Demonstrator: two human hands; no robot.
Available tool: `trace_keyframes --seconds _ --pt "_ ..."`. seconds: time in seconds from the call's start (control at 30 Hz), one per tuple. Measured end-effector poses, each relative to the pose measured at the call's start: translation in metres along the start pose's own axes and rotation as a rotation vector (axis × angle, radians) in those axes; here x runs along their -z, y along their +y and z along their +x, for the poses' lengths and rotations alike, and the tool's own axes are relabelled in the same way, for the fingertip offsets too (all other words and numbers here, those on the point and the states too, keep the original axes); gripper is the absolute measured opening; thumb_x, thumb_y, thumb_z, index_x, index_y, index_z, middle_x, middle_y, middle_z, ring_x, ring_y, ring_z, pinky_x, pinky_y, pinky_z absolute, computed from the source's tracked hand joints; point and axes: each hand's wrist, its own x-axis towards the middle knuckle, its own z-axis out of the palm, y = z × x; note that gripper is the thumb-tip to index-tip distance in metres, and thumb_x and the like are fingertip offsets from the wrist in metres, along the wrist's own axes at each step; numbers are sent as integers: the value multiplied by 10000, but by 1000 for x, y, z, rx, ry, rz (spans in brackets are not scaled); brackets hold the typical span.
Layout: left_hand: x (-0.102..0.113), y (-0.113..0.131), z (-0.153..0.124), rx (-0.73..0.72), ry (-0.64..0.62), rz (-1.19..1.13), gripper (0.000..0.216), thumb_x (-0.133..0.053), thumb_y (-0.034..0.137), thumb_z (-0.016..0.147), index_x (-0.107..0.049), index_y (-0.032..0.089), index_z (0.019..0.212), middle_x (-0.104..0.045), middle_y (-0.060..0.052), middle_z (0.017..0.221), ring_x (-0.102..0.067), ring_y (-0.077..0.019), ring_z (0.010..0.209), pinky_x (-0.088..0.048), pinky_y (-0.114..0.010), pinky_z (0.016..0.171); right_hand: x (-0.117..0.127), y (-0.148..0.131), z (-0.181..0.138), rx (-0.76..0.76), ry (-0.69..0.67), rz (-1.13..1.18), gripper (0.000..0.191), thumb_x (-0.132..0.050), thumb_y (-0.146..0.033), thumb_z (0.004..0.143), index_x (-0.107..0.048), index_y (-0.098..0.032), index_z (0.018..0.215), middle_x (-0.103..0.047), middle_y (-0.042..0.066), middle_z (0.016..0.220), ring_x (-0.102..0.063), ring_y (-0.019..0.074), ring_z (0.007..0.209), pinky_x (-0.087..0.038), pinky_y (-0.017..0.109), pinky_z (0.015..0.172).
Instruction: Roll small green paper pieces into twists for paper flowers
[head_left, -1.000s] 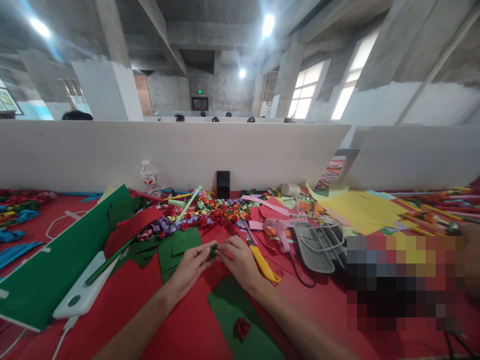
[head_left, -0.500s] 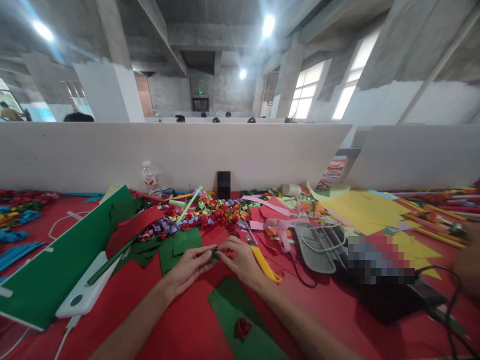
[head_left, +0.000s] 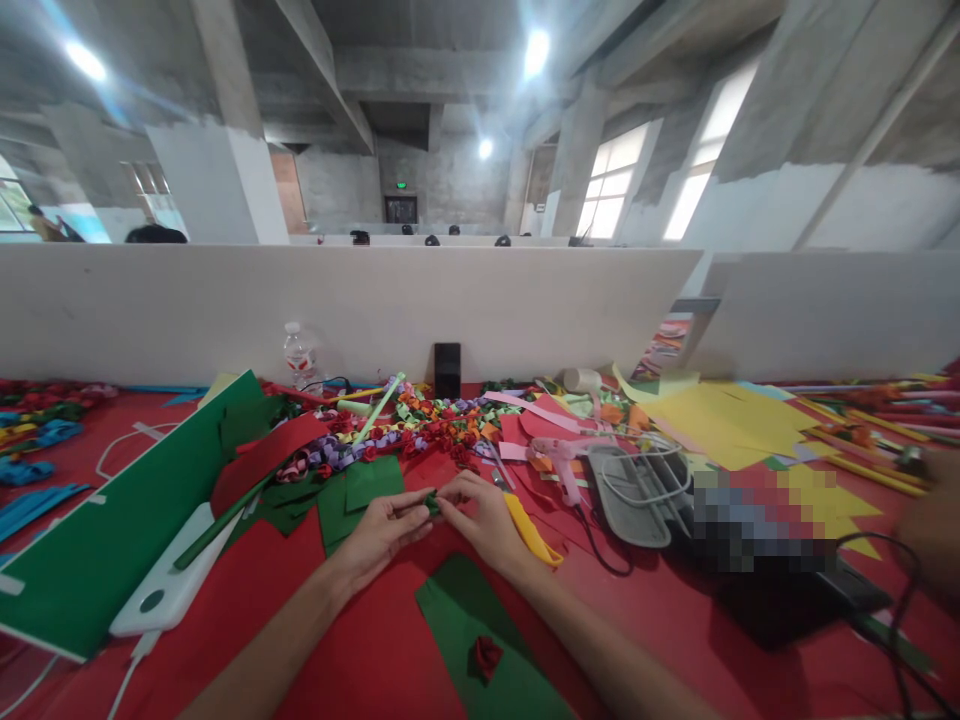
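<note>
Left hand (head_left: 381, 532) and right hand (head_left: 481, 520) both pinch a small dark-green paper piece (head_left: 429, 503), mostly hidden by fingertips; yellow-handled scissors (head_left: 529, 530) at three o'clock.

Bright, even light comes from ceiling lamps (head_left: 535, 50) and windows (head_left: 607, 185), which flare. The edges bend and blur; one patch is pixelated.

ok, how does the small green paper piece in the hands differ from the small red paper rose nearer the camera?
Colour: the small green paper piece is dark green, the small red paper rose red.
Hold: the piece is pinched between fingertips of the left hand and right hand; the rose lies untouched.
Place: the rose rests on a green paper sheet, nearer the person than the piece.
Both are small paper bits.
</note>
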Motion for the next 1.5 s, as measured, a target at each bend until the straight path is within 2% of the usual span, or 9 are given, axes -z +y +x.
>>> trace_keyframes --seconds 0.3,0.6,0.77,0.9,1.03,1.17,1.27,1.4,1.5 --pt "-2 8 -7 26 -194 65 334 -739 287 806 -724 130 1100 -717 -141 1096 -686 -192 940 -525 -285 866 9 11 -2 247 -105 -317 61 -602 -237 915 -658 -227 895 -649 26 863 -571 170 829 -426 299 767" --pt "-6 -1 -1 101 -92 -100 328 -622 314 897 -695 70 1104 -693 -200 1148 -670 -234 1031 -472 -351 995 15 12 3 480 -259 -714 128 -522 -263 971 -621 -201 918 -630 33 846 -524 173 817 -354 329 791" --pt "-3 -3 -1 151 -83 -118 299 -601 300 910 -700 60 1058 -705 -196 1125 -683 -225 1008 -471 -352 1003 21 12 6 618 -367 -807 192 -462 -234 997 -597 -185 869 -601 30 816 -496 169 792 -338 331 772" --pt "-1 5 -4 198 -97 -100 320 -579 293 921 -693 40 1079 -701 -206 1132 -688 -225 993 -495 -344 968 22 9 7 718 -420 -781 206 -434 -198 1006 -602 -189 888 -614 31 832 -495 167 785 -332 337 753" --pt "-1 16 -8 202 -141 -93 321 -585 284 918 -692 45 1104 -699 -205 1141 -690 -230 990 -509 -335 940 18 11 4 583 -296 -616 171 -473 -245 993 -624 -198 927 -634 37 860 -523 163 800 -360 325 755" --pt "-2 15 -10 122 -145 -62 294 -647 245 881 -691 95 1130 -709 -164 1134 -697 -213 965 -523 -312 908 13 14 2 431 -219 -404 119 -542 -271 960 -650 -223 971 -654 43 914 -542 175 841 -403 332 780" --pt "-3 8 -8 75 -97 -78 279 -687 195 846 -700 128 1117 -723 -125 1107 -700 -185 922 -526 -309 910 9 11 1 353 -183 -297 121 -555 -242 946 -666 -242 993 -646 51 936 -554 187 863 -434 339 789" --pt "-5 5 -2 11 -5 -153 261 -707 161 818 -711 149 1079 -718 -104 1119 -691 -170 935 -524 -297 920 4 0 1 161 -70 -100 118 -569 -258 928 -656 -239 1005 -617 58 967 -575 195 919 -478 330 817" --pt "-8 7 0 -43 31 -170 270 -724 161 797 -708 144 1067 -733 -104 1057 -696 -174 921 -527 -290 905 0 -5 1 52 -13 -14 102 -593 -275 907 -657 -224 968 -609 50 905 -582 191 856 -493 318 769"
